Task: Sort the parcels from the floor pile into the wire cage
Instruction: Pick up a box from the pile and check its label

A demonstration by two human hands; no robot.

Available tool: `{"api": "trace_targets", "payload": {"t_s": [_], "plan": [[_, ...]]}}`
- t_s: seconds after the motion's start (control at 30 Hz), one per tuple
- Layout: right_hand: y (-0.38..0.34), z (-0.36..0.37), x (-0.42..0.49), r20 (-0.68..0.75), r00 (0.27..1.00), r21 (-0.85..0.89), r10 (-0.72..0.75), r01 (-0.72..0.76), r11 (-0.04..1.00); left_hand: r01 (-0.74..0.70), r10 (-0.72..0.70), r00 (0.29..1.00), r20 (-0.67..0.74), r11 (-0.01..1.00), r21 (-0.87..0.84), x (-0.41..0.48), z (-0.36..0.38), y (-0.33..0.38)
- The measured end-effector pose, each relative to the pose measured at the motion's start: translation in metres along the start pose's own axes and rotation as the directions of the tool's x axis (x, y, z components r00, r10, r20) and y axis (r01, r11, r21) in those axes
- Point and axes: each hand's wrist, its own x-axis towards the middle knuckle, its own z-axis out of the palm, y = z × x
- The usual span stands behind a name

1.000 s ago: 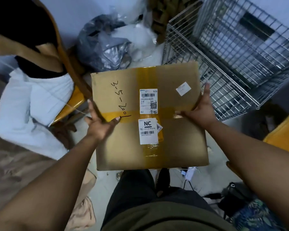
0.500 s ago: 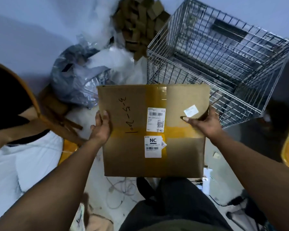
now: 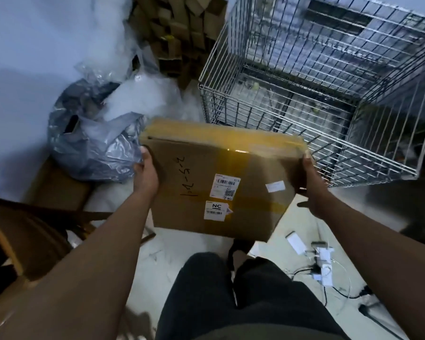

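Step in hand: carrying one parcel to the cage; placement is not yet done.

Cage [image 3: 388, 143]: stands on the floor [image 3: 172, 244] ahead and to the right, top open. No parcels show inside it, and its base looks bare through the mesh. The near rim lies just beyond the far edge of the box, with no clear gap between them in this view.

Box [image 3: 221, 182]: taped cardboard with labels on top, held in the air above the floor in front of the knees. Its far end tilts towards the cage and its far right corner overlaps the cage's near wall.

Bag [image 3: 91, 143]: grey plastic, crumpled, touching or just beside the box's left far corner.

Left hand [image 3: 145, 173]: laid flat against the left side of the box, fingers straight, pressing inward.

Right hand [image 3: 312, 190]: laid flat against the right side, fingers straight, thumb splayed clear. The box is clamped between the two palms, not gripped.

Cables [image 3: 329, 268]: loose on the floor by the right foot.

Judgement: the next move calls for lifting the box above the rim, carrying it forward and right, then lowering it inside. The opening looks wider than the box. Hazards are the wire rim catching the right knuckles, and the cables underfoot.
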Motion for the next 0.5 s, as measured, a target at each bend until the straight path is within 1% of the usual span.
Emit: {"api": "trace_targets", "payload": {"t_s": [0.1,0.13,0.23,0.3,0.37,0.5], "plan": [[-0.007,0.014,0.021,0.042,0.996,-0.02,0.073,-0.072,0.997,0.033,-0.033,0.999,-0.007,0.999,0.032,0.039,0.005,0.021],[-0.009,0.018,0.029,0.044,0.995,-0.019,0.092,-0.091,0.996,0.022,-0.023,1.0,0.014,0.999,0.046,0.05,0.006,0.028],[-0.014,0.034,0.059,0.009,0.995,0.017,0.104,-0.104,0.994,-0.039,0.037,0.982,0.186,0.999,0.01,0.094,0.011,0.045],[-0.011,0.046,0.082,-0.026,0.994,0.059,0.109,-0.107,0.993,-0.04,0.039,0.969,0.245,0.999,0.0,0.13,0.018,0.05],[-0.003,0.06,0.104,-0.057,0.99,0.09,0.125,-0.12,0.989,-0.055,0.053,0.965,0.255,0.998,0.004,0.162,0.026,0.05],[0.025,0.084,0.151,-0.15,0.978,0.118,0.145,-0.128,0.985,-0.127,0.112,0.97,0.214,0.99,0.056,0.224,0.038,0.038]]}}
